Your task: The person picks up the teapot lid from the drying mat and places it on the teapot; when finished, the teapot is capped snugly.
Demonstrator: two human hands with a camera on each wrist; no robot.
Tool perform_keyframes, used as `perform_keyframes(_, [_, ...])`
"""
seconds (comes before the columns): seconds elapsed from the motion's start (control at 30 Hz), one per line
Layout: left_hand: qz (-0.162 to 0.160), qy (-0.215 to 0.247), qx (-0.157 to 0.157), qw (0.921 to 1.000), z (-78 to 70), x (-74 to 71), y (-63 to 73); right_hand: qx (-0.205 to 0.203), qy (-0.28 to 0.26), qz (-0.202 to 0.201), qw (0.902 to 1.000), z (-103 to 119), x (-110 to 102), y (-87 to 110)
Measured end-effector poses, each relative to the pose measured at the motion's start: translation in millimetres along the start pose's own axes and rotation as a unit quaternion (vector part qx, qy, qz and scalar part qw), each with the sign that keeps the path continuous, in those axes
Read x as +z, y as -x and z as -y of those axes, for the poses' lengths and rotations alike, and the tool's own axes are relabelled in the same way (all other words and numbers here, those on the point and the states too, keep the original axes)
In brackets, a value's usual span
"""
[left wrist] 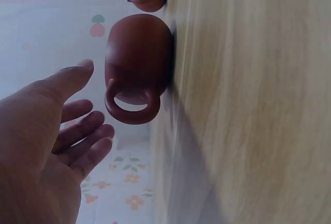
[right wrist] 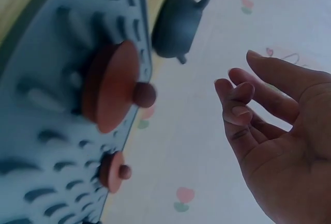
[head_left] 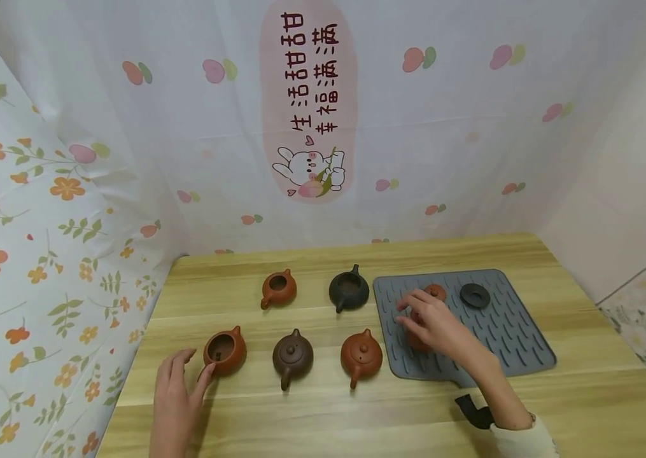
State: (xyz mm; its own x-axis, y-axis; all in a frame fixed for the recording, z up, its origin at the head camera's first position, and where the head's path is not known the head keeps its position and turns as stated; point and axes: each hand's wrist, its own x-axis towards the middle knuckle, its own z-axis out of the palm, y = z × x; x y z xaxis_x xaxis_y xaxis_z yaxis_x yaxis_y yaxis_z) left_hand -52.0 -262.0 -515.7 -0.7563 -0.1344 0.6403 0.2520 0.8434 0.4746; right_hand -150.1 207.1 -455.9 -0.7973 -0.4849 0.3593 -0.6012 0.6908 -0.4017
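Note:
At the front left, my left hand [head_left: 176,388] is beside a lidless reddish-brown teapot [head_left: 232,361], thumb near its rim. The left wrist view shows loosely spread, unloaded fingers close to the handle of that teapot [left wrist: 137,53]. My right hand [head_left: 440,324] hovers above a grey ridged mat [head_left: 520,346], partly covering a reddish lid [head_left: 416,343]. Bent fingers with nothing in them show in the right wrist view, apart from that knobbed lid [right wrist: 116,89]. Farther back on the mat lies a smaller orange-brown lid [head_left: 435,291].
A black ring-shaped piece [head_left: 475,296] lies on the mat. Two lidded teapots, dark brown [head_left: 293,357] and orange-brown [head_left: 361,356], stand in the front row. Behind are lidless orange [head_left: 279,294] and black [head_left: 349,299] ones. Near my right wrist is a black curved object [head_left: 473,412].

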Motion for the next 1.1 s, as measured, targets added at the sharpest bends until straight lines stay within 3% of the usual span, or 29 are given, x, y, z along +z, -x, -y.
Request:
perform_keyframes(0.3, [0.057,-0.012,-0.044,0.9973,3.5,1.2,-1.6,0.051,0.022,0.062,0.9965,-10.7,0.6,15.7])
perform_keyframes(0.43, [0.060,-0.006,-0.036,0.9975,7.1,2.8,-1.2,0.054,0.029,0.072,0.9955,-15.5,1.9,22.0])
perform_keyframes(0.7, [0.050,0.004,-0.015,0.9986,10.4,4.8,0.7,0.050,0.033,0.054,0.9968,-18.5,6.2,32.8])
perform_keyframes(1.1, [0.059,0.004,-0.028,0.9979,10.7,2.9,2.7,0.093,0.027,0.067,0.9931,-20.5,8.4,38.4])
